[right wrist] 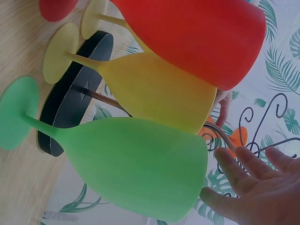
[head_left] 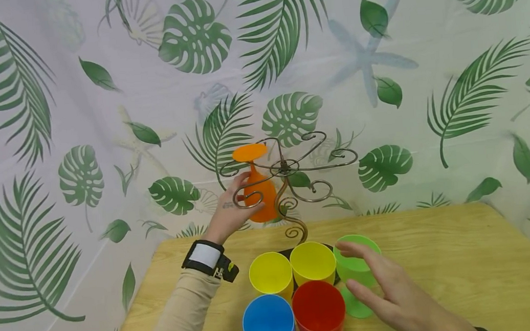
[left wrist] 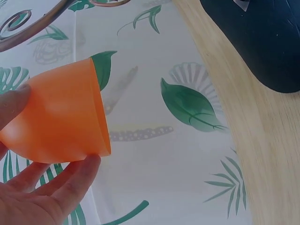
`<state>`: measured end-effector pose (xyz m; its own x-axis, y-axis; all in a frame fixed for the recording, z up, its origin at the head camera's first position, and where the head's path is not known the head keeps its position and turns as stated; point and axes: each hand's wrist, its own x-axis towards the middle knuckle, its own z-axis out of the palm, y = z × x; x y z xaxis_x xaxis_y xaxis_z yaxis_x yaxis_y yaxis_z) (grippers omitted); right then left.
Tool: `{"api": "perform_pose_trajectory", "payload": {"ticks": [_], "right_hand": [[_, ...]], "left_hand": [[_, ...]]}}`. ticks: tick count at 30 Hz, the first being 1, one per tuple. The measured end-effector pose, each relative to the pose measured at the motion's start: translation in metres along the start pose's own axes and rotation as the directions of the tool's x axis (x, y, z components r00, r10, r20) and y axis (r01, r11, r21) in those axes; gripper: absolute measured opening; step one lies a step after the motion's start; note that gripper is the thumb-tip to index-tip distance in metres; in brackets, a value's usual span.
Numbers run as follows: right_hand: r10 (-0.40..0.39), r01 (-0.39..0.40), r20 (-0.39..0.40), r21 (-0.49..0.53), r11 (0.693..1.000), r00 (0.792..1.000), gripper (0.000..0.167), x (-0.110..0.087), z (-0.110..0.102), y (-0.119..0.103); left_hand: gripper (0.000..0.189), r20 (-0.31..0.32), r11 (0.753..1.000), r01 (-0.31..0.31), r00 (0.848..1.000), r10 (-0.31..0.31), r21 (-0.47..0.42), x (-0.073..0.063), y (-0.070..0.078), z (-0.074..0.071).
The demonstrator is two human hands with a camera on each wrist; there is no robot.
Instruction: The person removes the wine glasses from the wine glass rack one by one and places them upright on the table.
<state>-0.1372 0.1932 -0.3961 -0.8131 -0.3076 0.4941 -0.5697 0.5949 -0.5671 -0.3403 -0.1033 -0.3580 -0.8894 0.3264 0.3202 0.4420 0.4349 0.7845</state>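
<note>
My left hand [head_left: 231,211] holds an orange plastic goblet [head_left: 267,193] upside down by its bowl, foot uppermost, among the left arms of a wire glass rack [head_left: 285,167]. In the left wrist view, the thumb and fingers lie around the orange bowl [left wrist: 61,117], its mouth free. My right hand [head_left: 398,292] is spread beside an upright green goblet [head_left: 357,262], fingertips close to its rim in the right wrist view. Nothing is in that hand's grasp.
Two yellow goblets [head_left: 270,275], a red goblet [head_left: 318,308] and a blue goblet [head_left: 269,321] stand upright, crowded before the rack. The rack's black base [right wrist: 70,96] sits behind them on the wooden table [head_left: 437,256]. A leaf-patterned sheet [head_left: 428,123] hangs behind.
</note>
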Motion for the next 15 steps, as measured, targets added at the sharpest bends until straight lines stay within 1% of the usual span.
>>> {"api": "perform_pose_trajectory", "payload": {"ticks": [3,8,15], "right_hand": [[-0.008,0.008,-0.004,-0.009,1.000,1.000,0.052,-0.0007,-0.0010,-0.0002],[0.001,-0.001,-0.003,0.007,1.000,1.000,0.050,-0.0022,-0.0005,-0.0005],[0.019,-0.019,-0.002,0.021,1.000,1.000,0.049,-0.0049,0.0016,-0.0003]], "left_hand": [[0.081,-0.017,1.000,-0.002,1.000,0.002,0.014,0.0004,-0.0005,-0.0030],[0.081,-0.036,1.000,-0.014,0.999,0.015,0.015,-0.0002,-0.0028,-0.0058],[0.080,-0.064,0.997,0.003,0.998,0.002,0.077,-0.0051,-0.0028,-0.0103]]}}
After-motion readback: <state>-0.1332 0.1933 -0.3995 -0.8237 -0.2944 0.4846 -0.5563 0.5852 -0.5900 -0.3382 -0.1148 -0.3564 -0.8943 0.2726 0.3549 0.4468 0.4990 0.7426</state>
